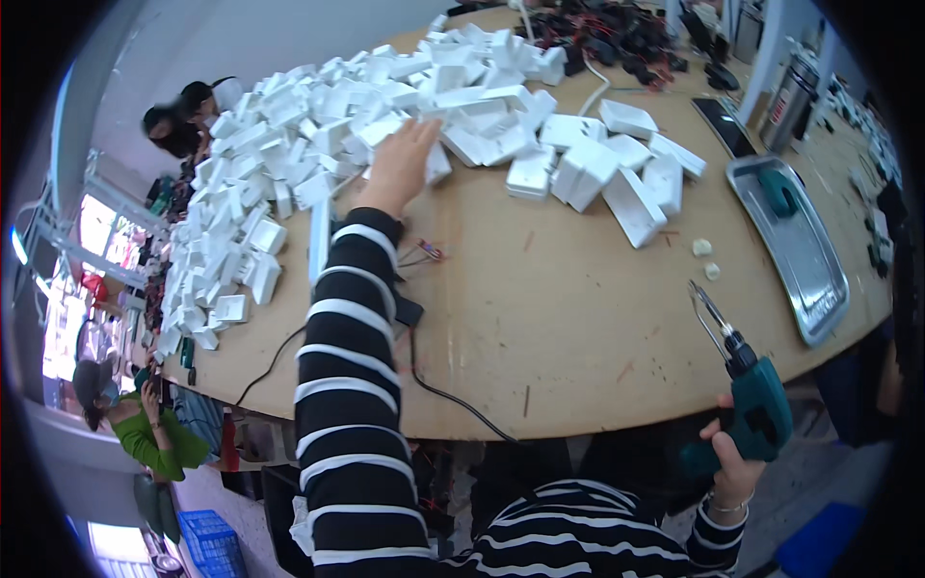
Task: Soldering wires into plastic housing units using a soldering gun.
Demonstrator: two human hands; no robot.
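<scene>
My left hand (398, 171) reaches over the near edge of a large heap of white plastic box-shaped housings (318, 120). Its fingers are stretched out against the pieces, and I see nothing gripped in them. Low on the right, my right hand (734, 464) is wrapped round the handle of a dark green soldering gun (761, 409). The gun's metal tip and thin curved feed tube point up and left over the table. Near that tip lie two small pale lumps (706, 258). A small circuit piece with red wires (431, 250) lies just right of my left forearm.
A metal tray (805, 260) with a green object in it stands at the right, near a dark phone (723, 125) and a steel flask (792, 101). Dark wired parts (617, 39) are heaped at the back. A black cable (453, 397) crosses the table's front edge. Other people sit at the left.
</scene>
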